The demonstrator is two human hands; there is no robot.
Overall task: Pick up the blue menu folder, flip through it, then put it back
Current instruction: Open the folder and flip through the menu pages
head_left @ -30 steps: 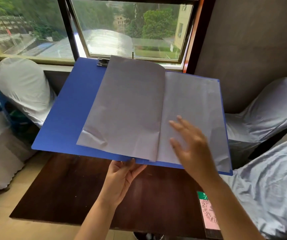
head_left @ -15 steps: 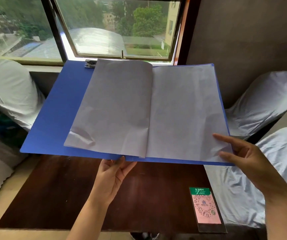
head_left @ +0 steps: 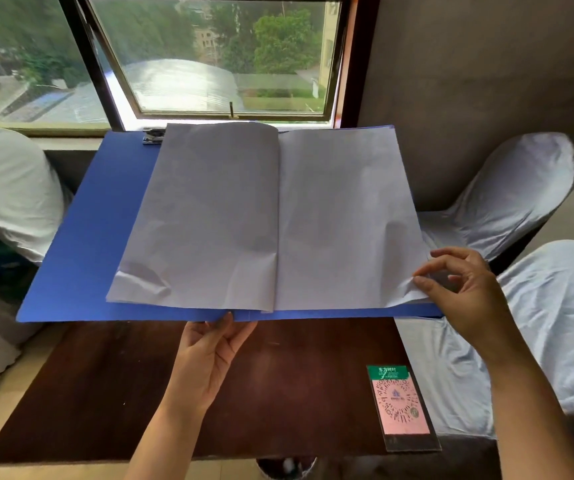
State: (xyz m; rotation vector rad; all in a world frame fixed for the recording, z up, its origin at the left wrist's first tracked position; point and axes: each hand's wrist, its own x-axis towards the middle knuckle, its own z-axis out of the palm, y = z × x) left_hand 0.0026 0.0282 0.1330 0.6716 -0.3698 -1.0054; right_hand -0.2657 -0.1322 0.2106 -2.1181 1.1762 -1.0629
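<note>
Holding the blue menu folder (head_left: 81,244) open above the dark wooden table (head_left: 105,393), the person supports it from below with the left hand (head_left: 209,358), palm up, thumb resting against the near edge close to the spine and the other fingers hidden under the cover. The folder lies nearly flat, tilted a little, its far edge toward the window (head_left: 216,57) and a metal clip (head_left: 152,136) showing at the top of the left cover. Pale sheets are spread to both sides of the fold: the left page (head_left: 206,216) is creased, with a bent lower corner, and sits on the bare blue cover, which reaches well out to the left beyond it. The right page (head_left: 344,220) covers almost all of the right cover. The right hand (head_left: 465,289) is at the lower right corner of that page, thumb and forefinger pinching the paper edge so it wrinkles and lifts slightly, the remaining fingers curled loosely behind. On the table near its right front corner lies a clear-cased card with a pink QR code (head_left: 401,407) and a green header. Chairs in white fabric covers (head_left: 520,188) stand on both sides of the table, two on the right and one on the left (head_left: 8,188).
</note>
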